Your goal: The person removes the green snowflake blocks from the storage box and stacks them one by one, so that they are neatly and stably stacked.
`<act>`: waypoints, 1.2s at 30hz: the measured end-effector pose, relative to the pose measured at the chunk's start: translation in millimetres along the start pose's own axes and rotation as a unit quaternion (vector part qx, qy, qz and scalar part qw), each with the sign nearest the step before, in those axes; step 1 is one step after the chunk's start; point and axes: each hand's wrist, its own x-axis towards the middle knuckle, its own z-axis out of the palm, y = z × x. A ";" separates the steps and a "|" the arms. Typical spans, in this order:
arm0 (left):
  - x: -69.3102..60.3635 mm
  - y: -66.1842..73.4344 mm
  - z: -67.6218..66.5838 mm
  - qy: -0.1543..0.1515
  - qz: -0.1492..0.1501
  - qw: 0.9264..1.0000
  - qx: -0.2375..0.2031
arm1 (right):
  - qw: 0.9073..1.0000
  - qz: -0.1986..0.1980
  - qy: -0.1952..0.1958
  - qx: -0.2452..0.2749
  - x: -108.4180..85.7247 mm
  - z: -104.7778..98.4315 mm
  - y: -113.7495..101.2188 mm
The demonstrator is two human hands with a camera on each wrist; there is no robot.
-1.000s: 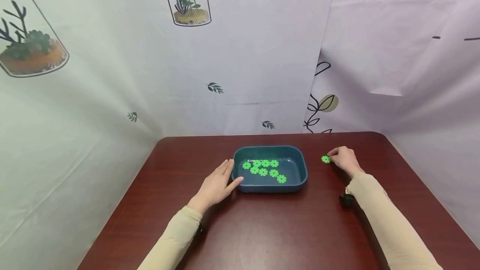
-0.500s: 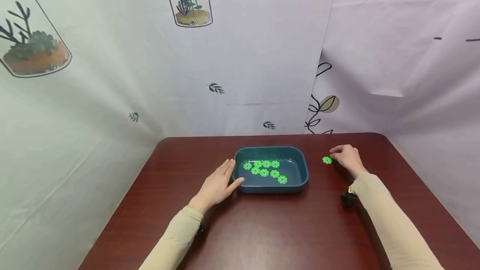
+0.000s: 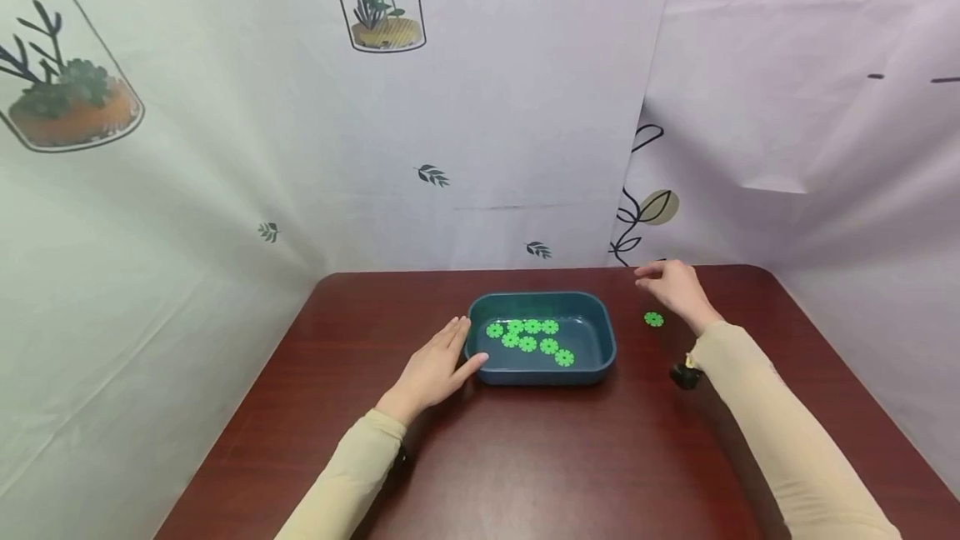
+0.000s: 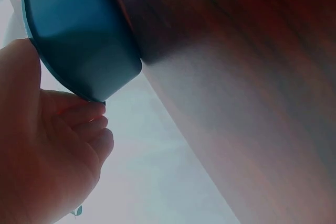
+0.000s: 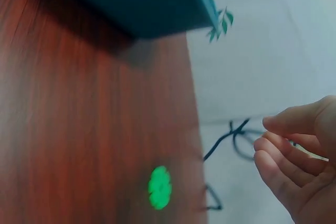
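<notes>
A dark teal rectangular dish (image 3: 540,377) stands on the table with several bright green, flower-shaped discs (image 3: 527,344) lying inside. My left hand (image 3: 427,373) rests against its left end, fingers extended along the side and thumb at the front left corner of the rim. In the left wrist view, the fingertips touch the dish rim (image 4: 63,85). To the right of the dish, one more green disc (image 3: 654,319) lies flat on the table. Above and beyond that disc hovers my right hand (image 3: 675,288), fingers loosely bent, with nothing visible between them.
The dark red wooden table (image 3: 525,448) has its far edge just behind the dish and the right hand. A pale curtain (image 3: 487,123) with printed plants hangs behind and along both sides. A black device (image 3: 686,376) sits under the right wrist.
My right hand has let go of the single green disc, then lifted and shifted away toward the far edge. That disc stays on the table. My left hand keeps its place on the dish.
</notes>
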 end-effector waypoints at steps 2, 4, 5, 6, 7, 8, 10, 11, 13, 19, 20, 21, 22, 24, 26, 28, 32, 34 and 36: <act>0.3 0.4 -0.3 0.002 0.000 1.000 -0.003 | 1.000 -0.011 -0.004 -0.004 1.0 -0.5 -9.7; 0.5 0.4 -0.1 0.003 0.002 1.000 -0.004 | 1.000 -0.026 -0.009 -0.006 1.5 0.1 -18.8; 0.3 0.5 -0.1 0.003 0.002 1.000 -0.004 | 0.999 -0.033 -0.013 -0.007 1.9 0.8 -22.3; 0.1 0.6 0.0 0.001 0.002 1.000 -0.003 | 0.999 -0.039 -0.015 -0.008 2.0 1.8 -26.0; 0.1 0.4 -0.2 0.001 0.002 1.000 -0.003 | 0.999 -0.048 -0.017 -0.009 2.2 3.0 -29.6; 0.2 0.2 -0.4 0.000 0.002 1.000 -0.003 | 0.998 -0.055 -0.019 -0.009 2.4 4.4 -32.6; 0.2 -0.1 -0.7 -0.002 0.002 1.000 -0.003 | 0.998 -0.066 -0.022 -0.010 2.3 7.4 -37.9; 0.0 -0.1 -0.9 -0.002 0.002 1.000 -0.003 | 0.997 -0.071 -0.023 -0.012 2.0 9.2 -39.9; -0.7 0.3 -1.1 -0.003 0.000 1.000 -0.005 | 0.997 -0.077 -0.028 -0.014 0.5 13.0 -43.9; -2.8 2.3 -1.6 -0.002 0.004 1.000 -0.011 | 0.994 -0.098 -0.035 -0.027 -4.5 24.6 -50.2; -2.8 2.9 -2.0 -0.001 0.006 1.000 -0.009 | 0.994 -0.101 -0.036 -0.027 -4.9 26.3 -51.1; -2.6 3.5 -2.4 0.000 0.008 1.000 -0.007 | 0.993 -0.104 -0.037 -0.028 -5.2 27.7 -52.3; -2.6 3.9 -2.3 0.000 0.009 1.000 -0.005 | 0.993 -0.106 -0.039 -0.029 -5.5 29.4 -53.4; -2.6 4.7 -2.3 0.000 0.009 1.000 -0.002 | 0.993 -0.108 -0.046 -0.031 -6.1 32.4 -56.5; -2.3 5.0 -2.3 0.000 0.010 1.000 -0.001 | 0.992 -0.109 -0.057 -0.035 -6.5 35.0 -59.9; -1.8 4.6 -1.9 0.001 0.013 1.000 -0.004 | 0.991 -0.109 -0.072 -0.037 -7.7 37.6 -62.6; -1.3 4.3 -1.4 0.002 0.016 1.000 -0.006 | 0.988 -0.104 -0.111 -0.036 -10.4 44.1 -66.4; -1.4 4.4 -1.1 0.003 0.014 1.000 -0.007 | 0.985 -0.108 -0.131 -0.035 -11.8 47.7 -67.1; -2.0 4.7 -0.6 0.003 0.012 1.000 -0.007 | 0.982 -0.111 -0.148 -0.035 -13.2 51.8 -66.8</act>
